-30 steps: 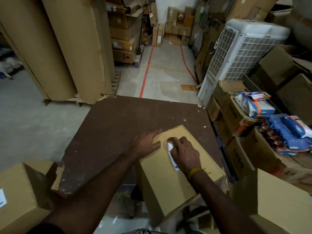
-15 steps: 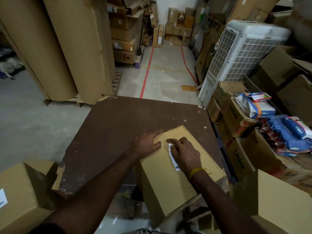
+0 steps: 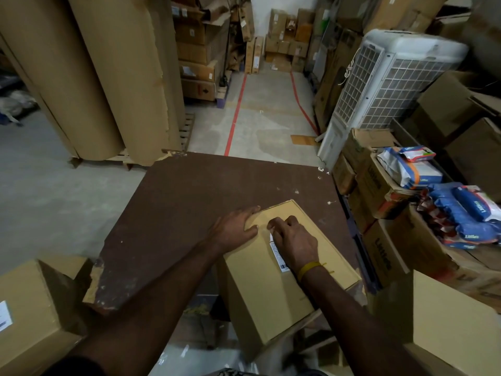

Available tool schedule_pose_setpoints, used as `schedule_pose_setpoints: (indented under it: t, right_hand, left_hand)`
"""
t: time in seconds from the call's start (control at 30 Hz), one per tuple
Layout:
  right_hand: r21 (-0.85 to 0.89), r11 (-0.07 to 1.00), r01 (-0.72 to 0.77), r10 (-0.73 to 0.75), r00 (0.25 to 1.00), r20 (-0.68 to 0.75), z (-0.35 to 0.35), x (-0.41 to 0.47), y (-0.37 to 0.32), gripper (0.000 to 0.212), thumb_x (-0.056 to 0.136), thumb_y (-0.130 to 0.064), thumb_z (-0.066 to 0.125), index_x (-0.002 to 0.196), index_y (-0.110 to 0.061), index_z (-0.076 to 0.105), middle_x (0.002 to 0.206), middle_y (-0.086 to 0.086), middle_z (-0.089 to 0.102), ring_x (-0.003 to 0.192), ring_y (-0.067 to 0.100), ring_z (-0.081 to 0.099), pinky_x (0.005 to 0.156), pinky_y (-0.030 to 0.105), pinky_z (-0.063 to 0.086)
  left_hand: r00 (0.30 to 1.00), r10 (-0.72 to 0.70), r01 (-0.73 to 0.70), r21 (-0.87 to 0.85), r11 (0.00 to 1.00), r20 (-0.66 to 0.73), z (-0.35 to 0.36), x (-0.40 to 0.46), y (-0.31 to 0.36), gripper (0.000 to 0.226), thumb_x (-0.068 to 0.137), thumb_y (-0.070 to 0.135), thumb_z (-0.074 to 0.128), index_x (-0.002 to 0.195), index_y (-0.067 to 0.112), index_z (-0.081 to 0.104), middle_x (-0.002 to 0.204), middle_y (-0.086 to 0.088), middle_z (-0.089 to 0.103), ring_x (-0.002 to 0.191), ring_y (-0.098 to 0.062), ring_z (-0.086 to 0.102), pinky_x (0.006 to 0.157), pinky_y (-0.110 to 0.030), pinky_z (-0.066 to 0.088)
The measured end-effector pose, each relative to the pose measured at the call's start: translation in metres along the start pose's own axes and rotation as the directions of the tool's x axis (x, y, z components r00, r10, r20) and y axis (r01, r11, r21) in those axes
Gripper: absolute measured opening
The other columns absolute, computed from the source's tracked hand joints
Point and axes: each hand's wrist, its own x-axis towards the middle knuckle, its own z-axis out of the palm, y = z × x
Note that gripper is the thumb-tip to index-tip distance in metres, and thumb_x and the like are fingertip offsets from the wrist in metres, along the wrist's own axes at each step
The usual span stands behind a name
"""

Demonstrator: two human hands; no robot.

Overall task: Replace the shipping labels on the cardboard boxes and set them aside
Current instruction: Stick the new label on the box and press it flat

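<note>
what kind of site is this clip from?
Most likely a warehouse or packing storeroom. Stacked cardboard cartons line a floor aisle marked with red tape, tall rolls of brown packing paper stand on a pallet, and a person is working a barcode label on a box on a worn table.

Item: the wearer's body, as I see it through the head camera.

Left arm: bare from hand to upper arm. A dark short sleeve (image 3: 73, 366) shows at the lower edge of view. I see no watch, ring or band on the left hand (image 3: 233, 229).

Right arm: bare along its whole visible length. One yellow wristband (image 3: 309, 268), thin and plain, sits at the wrist, with a short loose end sticking out on the outer side. I see no rings on the right hand (image 3: 294, 241).

Torso: a strip of patterned dark-and-light fabric (image 3: 230, 372) at the bottom edge, too little visible to identify.
</note>
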Motion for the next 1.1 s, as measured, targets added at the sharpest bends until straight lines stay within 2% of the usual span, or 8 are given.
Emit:
schedule_pose_setpoints:
  t: [0.1, 0.23, 0.4, 0.7, 1.03, 1.1]
  right_hand:
    - [0.010, 1.000, 0.002, -0.002, 1.000, -0.012, 0.001, -0.001, 0.000, 0.018, 0.103, -0.039, 0.039, 0.113, -0.038, 0.054, 0.099, -0.005, 0.047, 0.078, 0.018, 0.051, 0.054, 0.026, 0.024]
    - [0.027, 0.999, 0.020, -0.020, 0.999, -0.027, 0.002, -0.001, 0.001, 0.016, 0.103, -0.038, 0.039, 0.109, -0.036, 0.053, 0.100, -0.005, 0.048, 0.081, 0.020, 0.056, 0.058, 0.028, 0.033]
    - [0.047, 0.998, 0.029, -0.027, 0.999, -0.030, 0.000, -0.006, 0.004, 0.016, 0.104, -0.039, 0.039, 0.110, -0.035, 0.053, 0.104, -0.005, 0.048, 0.084, 0.019, 0.054, 0.060, 0.030, 0.033]
    - [0.105, 0.992, 0.072, -0.064, 0.994, -0.086, -0.001, -0.013, 0.003, 0.008, 0.102, -0.036, 0.046, 0.105, -0.035, 0.054, 0.103, -0.009, 0.042, 0.074, 0.017, 0.050, 0.054, 0.028, 0.032]
    - [0.150, 0.982, 0.113, -0.089, 0.983, -0.161, -0.003, -0.018, 0.003, 0.006, 0.099, -0.029, 0.052, 0.101, -0.033, 0.056, 0.117, -0.009, 0.042, 0.072, 0.010, 0.044, 0.046, 0.023, 0.024]
    - [0.161, 0.980, 0.120, -0.093, 0.981, -0.169, -0.003, -0.019, 0.004, 0.006, 0.100, -0.030, 0.051, 0.102, -0.033, 0.056, 0.120, -0.009, 0.043, 0.074, 0.012, 0.047, 0.047, 0.023, 0.027]
  left_hand:
    - [1.000, 0.004, -0.004, 0.004, 1.000, -0.001, -0.001, 0.000, 0.001, 0.060, 0.095, 0.045, 0.054, 0.151, 0.037, 0.033, 0.150, 0.007, 0.047, 0.133, -0.019, 0.048, 0.106, -0.039, 0.037]
    - [1.000, -0.005, 0.006, -0.021, 1.000, 0.021, -0.001, 0.001, 0.001, 0.060, 0.094, 0.047, 0.054, 0.150, 0.039, 0.033, 0.150, 0.007, 0.046, 0.133, -0.019, 0.047, 0.109, -0.046, 0.039]
    - [1.000, 0.009, -0.009, -0.020, 1.000, 0.014, -0.002, -0.001, 0.003, 0.059, 0.095, 0.045, 0.054, 0.150, 0.037, 0.035, 0.151, 0.009, 0.046, 0.134, -0.018, 0.047, 0.109, -0.044, 0.039]
    - [1.000, -0.004, 0.004, -0.022, 1.000, 0.023, -0.003, -0.004, 0.004, 0.060, 0.096, 0.046, 0.053, 0.151, 0.036, 0.034, 0.150, 0.006, 0.047, 0.132, -0.019, 0.049, 0.107, -0.044, 0.041]
    - [0.999, -0.021, 0.021, 0.007, 1.000, 0.033, -0.001, -0.005, 0.003, 0.063, 0.089, 0.053, 0.047, 0.149, 0.040, 0.034, 0.151, 0.010, 0.045, 0.134, -0.017, 0.047, 0.108, -0.043, 0.041]
    - [1.000, -0.016, 0.016, 0.011, 1.000, 0.026, -0.001, -0.006, 0.003, 0.061, 0.090, 0.052, 0.047, 0.149, 0.040, 0.035, 0.151, 0.011, 0.045, 0.134, -0.017, 0.047, 0.108, -0.043, 0.041]
